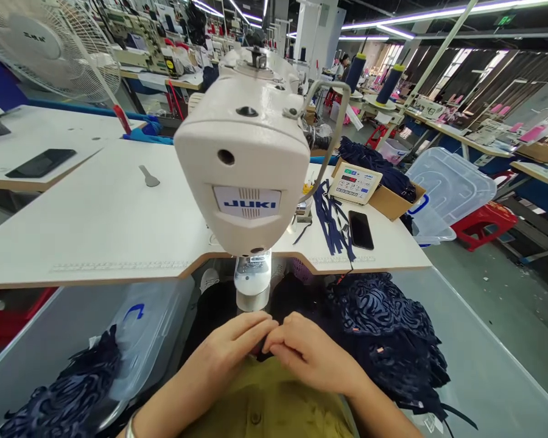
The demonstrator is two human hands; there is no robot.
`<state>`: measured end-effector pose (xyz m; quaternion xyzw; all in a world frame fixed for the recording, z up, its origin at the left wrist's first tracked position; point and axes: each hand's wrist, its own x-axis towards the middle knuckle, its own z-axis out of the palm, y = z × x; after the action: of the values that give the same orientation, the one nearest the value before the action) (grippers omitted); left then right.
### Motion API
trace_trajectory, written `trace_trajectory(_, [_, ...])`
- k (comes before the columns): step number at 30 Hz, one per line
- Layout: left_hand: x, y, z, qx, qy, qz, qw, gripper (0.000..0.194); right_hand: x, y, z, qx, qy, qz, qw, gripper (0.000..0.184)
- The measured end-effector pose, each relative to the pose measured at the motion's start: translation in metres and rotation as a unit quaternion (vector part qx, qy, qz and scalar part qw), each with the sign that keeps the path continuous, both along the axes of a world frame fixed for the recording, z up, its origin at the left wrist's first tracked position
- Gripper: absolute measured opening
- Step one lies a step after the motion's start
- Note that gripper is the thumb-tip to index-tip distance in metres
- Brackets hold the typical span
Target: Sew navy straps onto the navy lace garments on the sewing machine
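White and bulky, the machine [251, 146] stands at a notch in the tabletop [119, 225], its narrow lower arm [252, 283] jutting toward the person's hands. Left hand [231, 344] and right hand [310, 353] come close together just below that arm, in front of an olive shirt [256, 404]. The left fingers lie side by side, slightly bent; the right ones curl inward. A dark scrap [261, 354] seems to show between the hands, but they hide most of it, so I cannot tell whether either set of fingers is clamped on it. On the tabletop, right of the machine, navy straps [331, 222] lie near a panel [355, 183] and a phone [360, 230], with a carton [391, 204] of dark cloth behind. A flat metal piece [148, 176] lies to the left. Below the edge, a patterned navy heap [388, 334] sits beyond the right forearm; a navy bundle [68, 389] lies far left.
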<state>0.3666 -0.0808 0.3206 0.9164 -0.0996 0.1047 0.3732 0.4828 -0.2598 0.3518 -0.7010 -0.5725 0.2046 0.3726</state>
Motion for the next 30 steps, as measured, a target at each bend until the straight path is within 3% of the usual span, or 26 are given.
trace_trajectory(4, [-0.003, -0.006, 0.009, -0.089, 0.110, -0.053, 0.989, 0.041, -0.001, -0.002, -0.005, 0.008, 0.049, -0.021, 0.999, 0.012])
trace_trajectory(9, [0.001, -0.008, 0.010, -0.185, 0.142, -0.031, 0.972, 0.037, -0.002, -0.001, -0.014, 0.026, 0.078, -0.059, 0.995, 0.014])
trace_trajectory(13, [0.003, -0.005, -0.002, -0.146, 0.104, 0.017, 0.984, 0.029, -0.005, 0.001, -0.017, 0.053, 0.053, -0.070, 0.995, 0.023])
trace_trajectory(16, [0.004, 0.000, -0.013, -0.084, 0.053, 0.085, 0.991, 0.032, -0.004, -0.002, -0.015, 0.069, 0.033, -0.013, 0.997, 0.024])
trace_trajectory(18, [0.004, 0.004, -0.017, -0.076, 0.040, 0.095, 0.992, 0.033, 0.002, -0.005, -0.016, 0.066, 0.029, 0.003, 0.997, 0.026])
trace_trajectory(23, [0.004, 0.008, -0.010, -0.147, 0.046, 0.090, 0.984, 0.030, 0.024, -0.008, -0.037, 0.015, -0.018, -0.150, 0.988, 0.031])
trace_trajectory(24, [0.005, 0.007, -0.009, -0.163, 0.047, 0.089, 0.982, 0.030, 0.023, -0.007, -0.042, 0.002, -0.031, -0.142, 0.989, 0.031])
trace_trajectory(26, [0.006, 0.006, -0.009, -0.188, 0.038, 0.089, 0.977, 0.028, 0.018, -0.003, -0.049, -0.011, -0.031, -0.063, 0.997, 0.030])
trace_trajectory(28, [0.007, 0.005, -0.013, -0.195, 0.028, 0.101, 0.975, 0.027, 0.010, 0.000, -0.051, -0.002, 0.015, 0.038, 0.999, 0.028])
trace_trajectory(30, [0.009, 0.005, -0.018, -0.178, 0.045, 0.111, 0.977, 0.028, 0.009, -0.003, -0.048, 0.024, 0.095, 0.086, 0.992, 0.028])
